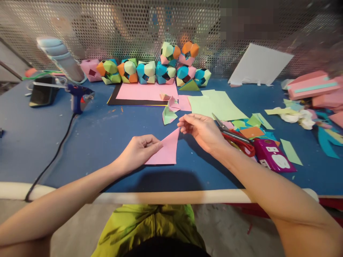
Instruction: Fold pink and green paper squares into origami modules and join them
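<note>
My left hand (140,150) pinches a folded pink sheet of paper (167,148) between thumb and fingers, low over the blue table. The sheet has a triangular shape with its point toward the far side. My right hand (200,130) is beside that upper point, fingers loosely curled and slightly apart, with nothing visible gripped in it. Just beyond the hands lies a small folded paper piece in pink and pale green (170,112). Scissors with red handles (235,137) lie right behind my right wrist, partly hidden by the forearm.
Several colourful folded paper balls (146,71) line the back by a perforated metal screen (107,32). Pale green sheets (217,103) and paper scraps (252,132) lie to the right, near a purple packet (273,155). A blue glue gun (77,98), phone (43,92) and bottle (60,59) are left.
</note>
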A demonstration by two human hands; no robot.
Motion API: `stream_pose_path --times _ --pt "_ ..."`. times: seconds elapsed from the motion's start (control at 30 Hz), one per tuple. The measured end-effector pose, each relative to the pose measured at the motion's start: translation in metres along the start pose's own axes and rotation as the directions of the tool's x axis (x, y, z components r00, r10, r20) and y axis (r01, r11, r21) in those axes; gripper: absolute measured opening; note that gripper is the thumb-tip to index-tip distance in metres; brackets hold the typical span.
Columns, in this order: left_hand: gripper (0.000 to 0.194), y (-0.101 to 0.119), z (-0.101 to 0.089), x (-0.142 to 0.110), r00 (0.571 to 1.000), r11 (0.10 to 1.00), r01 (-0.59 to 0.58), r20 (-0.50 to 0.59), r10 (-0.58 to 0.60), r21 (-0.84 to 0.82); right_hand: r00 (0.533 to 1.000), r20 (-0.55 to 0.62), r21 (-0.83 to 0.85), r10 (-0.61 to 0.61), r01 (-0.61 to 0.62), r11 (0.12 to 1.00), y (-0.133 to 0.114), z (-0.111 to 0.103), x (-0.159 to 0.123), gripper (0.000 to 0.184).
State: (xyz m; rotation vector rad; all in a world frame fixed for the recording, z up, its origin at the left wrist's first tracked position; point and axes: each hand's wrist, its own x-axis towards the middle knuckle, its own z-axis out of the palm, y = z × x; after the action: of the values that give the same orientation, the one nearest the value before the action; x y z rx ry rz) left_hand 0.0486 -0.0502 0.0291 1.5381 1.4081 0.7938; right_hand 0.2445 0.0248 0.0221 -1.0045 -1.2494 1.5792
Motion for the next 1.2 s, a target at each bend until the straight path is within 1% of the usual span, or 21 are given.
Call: stream_pose_path --times 0.1,0.13,0.2,0.3,0.33,0.4,0.47,0.57,0.7,0.83,0.97,1.1,1.17,1.2 --pt "0.031 0.0 0.001 0.0 1.0 1.0 -0.022 -0.009 0.022 0.002 0.991 0.128 -0.081 0.034 -0.024 0.996 0.005 0.009 -0.009 0.031" --pt "0.031 0.0 0.001 0.0 1.0 1.0 -0.023 -0.008 0.023 0.001 0.987 0.158 -0.129 0.045 -0.024 0.991 0.007 0.012 -0.013 0.03" --pt "0.031 -0.002 0.002 0.0 1.0 0.999 -0.003 0.023 0.004 -0.033 0.984 0.176 -0.224 0.018 0.023 0.974 0.01 0.017 -0.019 0.029" --pt "0.031 -0.005 0.002 0.002 0.989 0.983 0.087 0.13 -0.066 -0.162 0.987 0.132 -0.279 -0.093 0.127 0.952 0.011 0.016 -0.019 0.033" --pt "0.03 -0.006 0.002 0.002 0.985 0.974 0.116 0.152 -0.087 -0.195 0.986 0.106 -0.274 -0.126 0.151 0.95 0.011 0.013 -0.016 0.034" --pt "0.029 -0.007 0.002 0.003 0.982 0.966 0.14 0.159 -0.106 -0.218 0.985 0.051 -0.257 -0.168 0.175 0.95 0.01 0.009 -0.011 0.037" --pt "0.03 -0.008 0.001 0.003 0.985 0.969 0.125 0.146 -0.095 -0.213 0.986 0.02 -0.229 -0.165 0.165 0.959 0.009 0.006 -0.007 0.038" --pt "0.029 -0.005 0.0 0.003 0.987 0.967 0.094 0.146 -0.06 -0.236 0.993 0.016 -0.164 -0.118 0.119 0.979 0.008 0.005 -0.005 0.037" --pt "0.028 0.0 -0.002 0.002 0.985 0.953 0.064 0.172 -0.013 -0.295 0.996 0.015 -0.096 -0.085 0.086 0.992 0.005 0.005 -0.005 0.034" --pt "0.029 0.0 -0.003 0.002 0.981 0.941 0.06 0.194 0.005 -0.332 0.998 0.001 -0.061 -0.064 0.064 0.996 0.005 0.002 -0.002 0.034" --pt "0.028 -0.002 -0.004 0.001 0.99 0.958 0.047 0.138 -0.008 -0.283 0.992 -0.046 -0.088 -0.117 0.113 0.99 0.007 -0.008 0.008 0.039" --pt "0.026 -0.001 -0.006 -0.001 0.995 0.979 0.037 0.102 -0.017 -0.201 0.984 -0.132 -0.125 -0.119 0.103 0.987 0.007 -0.017 0.019 0.038" --pt "0.026 0.0 -0.007 -0.002 0.994 0.982 0.047 0.103 -0.028 -0.181 0.974 -0.132 -0.178 -0.185 0.161 0.971 0.007 -0.018 0.018 0.04" --pt "0.026 -0.001 -0.007 -0.002 0.994 0.984 0.052 0.106 -0.035 -0.17 0.963 -0.11 -0.24 -0.248 0.216 0.946 0.007 -0.017 0.016 0.041"
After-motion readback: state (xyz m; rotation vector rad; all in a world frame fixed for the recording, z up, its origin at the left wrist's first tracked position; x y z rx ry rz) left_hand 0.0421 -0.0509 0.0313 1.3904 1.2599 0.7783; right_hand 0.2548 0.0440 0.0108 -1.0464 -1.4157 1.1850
